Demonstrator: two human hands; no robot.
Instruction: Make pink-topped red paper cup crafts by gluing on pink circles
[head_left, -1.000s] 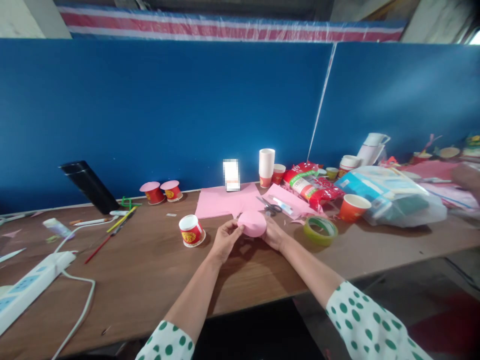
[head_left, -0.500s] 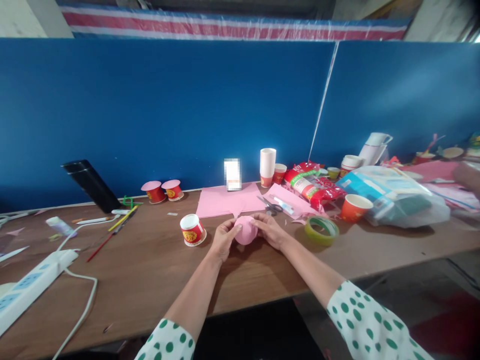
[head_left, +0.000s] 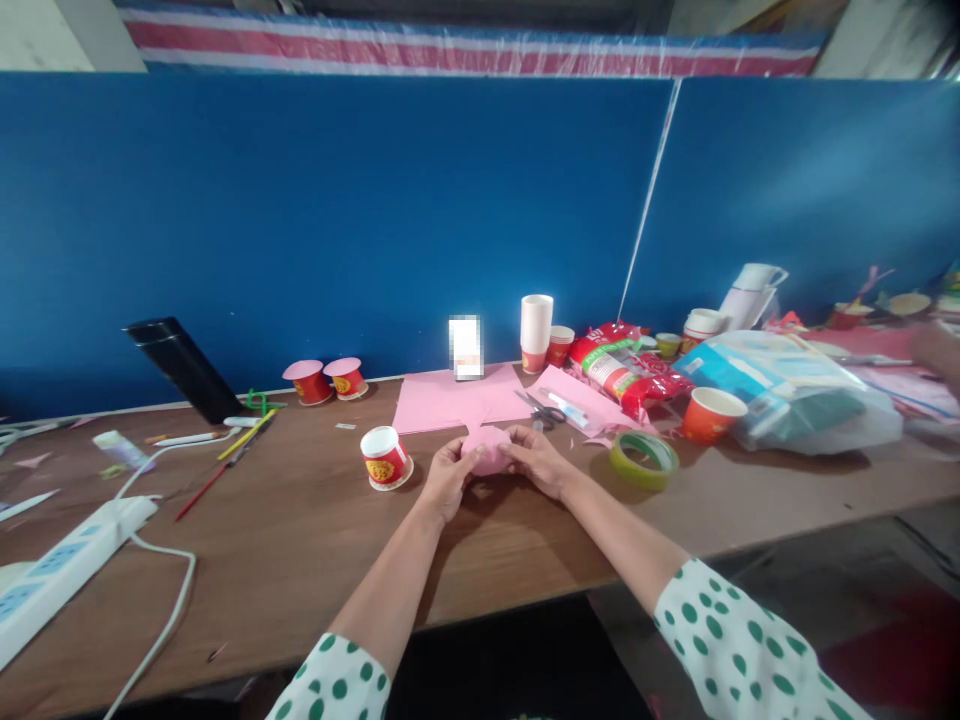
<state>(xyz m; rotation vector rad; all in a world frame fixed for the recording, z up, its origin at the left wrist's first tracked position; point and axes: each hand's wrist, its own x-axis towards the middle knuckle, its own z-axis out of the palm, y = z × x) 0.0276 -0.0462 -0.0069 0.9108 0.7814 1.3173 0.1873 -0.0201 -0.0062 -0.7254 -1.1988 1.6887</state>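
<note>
Between my hands, just above the table, is a round piece of pink paper (head_left: 487, 452). My left hand (head_left: 448, 474) pinches its left edge, and my right hand (head_left: 538, 460) pinches the right edge. What lies beneath the paper is hidden. To the left of my hands stands a red and white paper cup (head_left: 385, 460) with a flared rim at its base. Behind my hands lie pink paper sheets (head_left: 424, 400). Scissors (head_left: 541, 411) rest to the right of them, and a roll of clear yellowish tape (head_left: 643, 461) lies beside my right forearm.
Two red cups topped with pink discs (head_left: 308, 382) stand at the back left. A black bottle-like object (head_left: 184, 370) leans there, near a white power strip (head_left: 71, 570). Stacked white cups (head_left: 536, 330), a red packet (head_left: 626, 365), an orange cup (head_left: 712, 416) and a plastic bag (head_left: 810, 390) occupy the right.
The pink round has tilted away and looks flatter from above, shifting slightly. Both hands keep their pinch. At the far right edge another person's hand has moved.
</note>
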